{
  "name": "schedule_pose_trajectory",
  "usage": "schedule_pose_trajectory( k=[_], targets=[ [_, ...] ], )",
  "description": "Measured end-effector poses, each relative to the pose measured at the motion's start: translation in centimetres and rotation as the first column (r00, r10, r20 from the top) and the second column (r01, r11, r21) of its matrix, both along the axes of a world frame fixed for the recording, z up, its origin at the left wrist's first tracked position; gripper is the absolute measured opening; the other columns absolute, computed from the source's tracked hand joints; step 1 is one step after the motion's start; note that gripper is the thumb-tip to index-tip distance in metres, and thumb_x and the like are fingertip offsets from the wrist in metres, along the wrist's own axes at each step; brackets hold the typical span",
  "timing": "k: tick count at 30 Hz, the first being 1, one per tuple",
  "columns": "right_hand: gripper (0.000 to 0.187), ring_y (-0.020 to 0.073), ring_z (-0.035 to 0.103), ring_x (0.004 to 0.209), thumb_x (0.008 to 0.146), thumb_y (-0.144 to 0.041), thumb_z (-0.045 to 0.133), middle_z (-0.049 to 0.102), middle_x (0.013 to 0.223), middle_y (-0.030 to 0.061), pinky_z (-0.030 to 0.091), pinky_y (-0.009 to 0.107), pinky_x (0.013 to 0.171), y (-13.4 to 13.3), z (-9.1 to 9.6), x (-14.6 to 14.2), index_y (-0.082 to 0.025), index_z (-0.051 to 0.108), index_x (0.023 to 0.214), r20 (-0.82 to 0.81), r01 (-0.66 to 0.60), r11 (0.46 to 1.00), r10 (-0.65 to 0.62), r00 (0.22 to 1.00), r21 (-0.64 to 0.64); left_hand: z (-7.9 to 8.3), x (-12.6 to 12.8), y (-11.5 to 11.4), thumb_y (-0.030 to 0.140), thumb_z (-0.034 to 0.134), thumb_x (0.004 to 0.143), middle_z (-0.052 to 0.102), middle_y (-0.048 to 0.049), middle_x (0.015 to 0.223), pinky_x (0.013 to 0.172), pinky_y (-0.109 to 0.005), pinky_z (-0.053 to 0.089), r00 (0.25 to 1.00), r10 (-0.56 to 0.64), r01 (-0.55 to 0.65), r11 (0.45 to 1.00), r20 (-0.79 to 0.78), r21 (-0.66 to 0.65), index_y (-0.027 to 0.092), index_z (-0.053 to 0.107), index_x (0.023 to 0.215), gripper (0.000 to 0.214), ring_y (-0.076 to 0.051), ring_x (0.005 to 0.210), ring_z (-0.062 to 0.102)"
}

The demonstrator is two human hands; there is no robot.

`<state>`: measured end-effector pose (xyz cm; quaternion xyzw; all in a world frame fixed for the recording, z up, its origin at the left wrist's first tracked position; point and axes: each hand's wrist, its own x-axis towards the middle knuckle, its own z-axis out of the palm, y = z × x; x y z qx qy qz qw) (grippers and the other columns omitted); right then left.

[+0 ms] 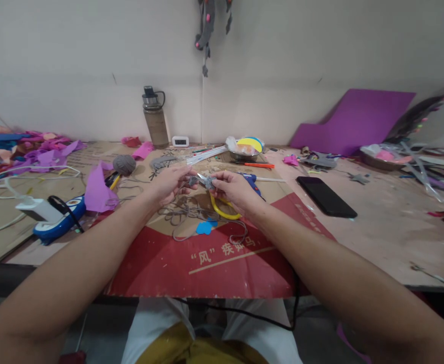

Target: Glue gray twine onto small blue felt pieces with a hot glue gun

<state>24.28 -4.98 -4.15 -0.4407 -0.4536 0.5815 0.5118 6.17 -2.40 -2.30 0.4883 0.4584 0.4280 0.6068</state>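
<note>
My left hand (173,183) and my right hand (234,188) meet over the middle of the cardboard, fingertips pinched. Between the right fingertips is a small grey felt piece (209,182). Another grey bit (193,180) shows at the left fingertips. Yellow-handled scissors (225,211) are under the right hand; a shiny strip beside the felt may be their blade, and I cannot tell whether they are held. Loose grey yarn (182,212) lies tangled below the hands, beside a blue cut-out (204,227). A blue glue gun (253,183) lies just behind my right hand.
A bottle (156,121) and a grey yarn ball (124,164) stand at the back left. A blue power strip (62,222) with a white charger is on the left. At the right lie a black phone (325,196) and a purple sheet (353,121). A dark cable hangs at the front edge.
</note>
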Motion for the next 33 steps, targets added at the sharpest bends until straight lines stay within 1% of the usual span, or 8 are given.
schedule_pose_trajectory(
  k=[4,7,9,17,21,25,30,33],
  targets=[
    [0.009,0.0069,0.054,0.053,0.078,-0.008,0.06,0.06,0.062,-0.0034,0.044,0.019,0.053,0.06,0.21,-0.03,-0.017,0.062,0.079,0.013,0.014,0.999,-0.014,1.0,0.033,0.04,0.0,-0.16,0.029,0.058,0.09,0.068,-0.0081,0.074,0.05,-0.021,0.047,1.0,-0.012,0.012,1.0,0.005,0.016,0.012,0.065,0.081,0.02,-0.014,0.063,0.067],
    [0.01,0.0074,0.053,0.053,0.075,-0.009,0.062,0.06,0.062,-0.0037,0.044,0.021,0.053,0.19,0.26,0.0,-0.017,0.061,0.079,0.016,0.028,0.998,-0.028,0.999,0.053,0.21,0.03,-0.45,0.022,0.073,0.078,0.069,-0.0072,0.079,0.054,-0.02,0.048,0.999,-0.034,0.035,0.999,-0.018,0.039,0.012,0.067,0.085,0.014,-0.012,0.065,0.066],
    [0.009,0.0075,0.053,0.053,0.074,-0.01,0.063,0.06,0.063,-0.0037,0.044,0.022,0.055,0.27,0.22,0.02,-0.018,0.06,0.079,0.016,0.031,0.998,-0.032,0.999,0.054,0.31,0.03,-0.56,0.014,0.078,0.069,0.068,-0.0058,0.076,0.056,-0.019,0.048,0.998,-0.043,0.045,0.998,-0.039,0.053,0.012,0.067,0.088,0.022,-0.011,0.065,0.065],
    [0.011,0.0075,0.056,0.058,0.075,-0.014,0.064,0.063,0.071,-0.0026,0.046,0.024,0.061,0.39,-0.03,0.02,-0.018,0.06,0.085,0.018,0.024,0.994,-0.026,0.999,0.111,0.37,0.0,-0.43,0.005,0.075,0.067,0.066,-0.0023,0.066,0.053,-0.019,0.044,0.997,0.002,0.003,0.997,-0.073,0.078,0.013,0.067,0.085,0.021,-0.009,0.059,0.061],
    [0.011,0.0077,0.056,0.057,0.077,-0.014,0.062,0.062,0.068,-0.0039,0.046,0.024,0.061,0.57,-0.09,0.1,-0.018,0.058,0.086,0.021,0.027,0.989,-0.03,0.999,0.149,0.37,-0.02,-0.61,0.018,0.072,0.076,0.07,-0.0075,0.078,0.058,-0.022,0.05,0.996,-0.08,0.083,0.995,-0.042,0.062,0.013,0.069,0.088,0.013,-0.013,0.07,0.066],
    [0.008,0.008,0.055,0.059,0.076,-0.017,0.064,0.063,0.071,-0.0027,0.045,0.024,0.061,0.67,-0.19,0.3,-0.018,0.061,0.083,0.04,0.001,0.975,-0.01,0.999,0.222,0.32,-0.04,-0.68,0.031,0.063,0.086,0.072,-0.012,0.083,0.059,-0.023,0.052,0.986,-0.161,0.162,0.986,-0.036,0.029,0.011,0.07,0.091,0.022,-0.015,0.071,0.068],
    [0.013,0.0084,0.054,0.062,0.075,-0.022,0.066,0.064,0.077,-0.0015,0.044,0.026,0.062,0.65,-0.34,0.39,-0.02,0.065,0.088,0.095,-0.054,0.957,0.028,0.995,0.284,-0.04,-0.05,-0.62,0.046,0.069,0.08,0.073,-0.0121,0.082,0.059,-0.024,0.051,0.968,-0.237,0.242,0.968,-0.079,0.06,0.013,0.072,0.083,0.033,-0.016,0.068,0.067],
    [0.021,0.0085,0.053,0.06,0.073,-0.026,0.069,0.061,0.075,-0.0028,0.045,0.026,0.062,0.81,-0.47,0.37,-0.021,0.062,0.091,0.106,-0.072,0.946,0.04,0.994,0.315,-0.31,0.08,-0.7,0.046,0.073,0.075,0.072,-0.011,0.077,0.055,-0.023,0.048,0.948,-0.285,0.298,0.951,-0.141,0.08,0.013,0.072,0.08,0.033,-0.015,0.063,0.065]
  ],
)
